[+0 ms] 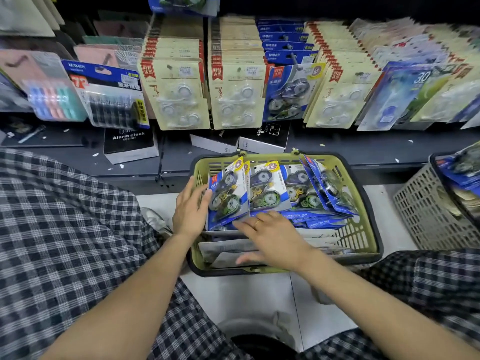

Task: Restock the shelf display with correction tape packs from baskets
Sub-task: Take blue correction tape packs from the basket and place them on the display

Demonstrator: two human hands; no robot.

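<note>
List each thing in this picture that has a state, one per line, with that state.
Green basket: on the floor, holding blue packs.
Blue packs: leaning upright in the basket.
Left hand: open, touching the leftmost pack.
Right hand: open, over the packs.
Shelf hooks: full.
Grey basket: filled.

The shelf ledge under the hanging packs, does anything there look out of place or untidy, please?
Yes. Small white scraps litter the dark ledge, and the boxes lie askew: the Alarm clock box is tilted, and two more are wedged under the hanging packs.
</note>
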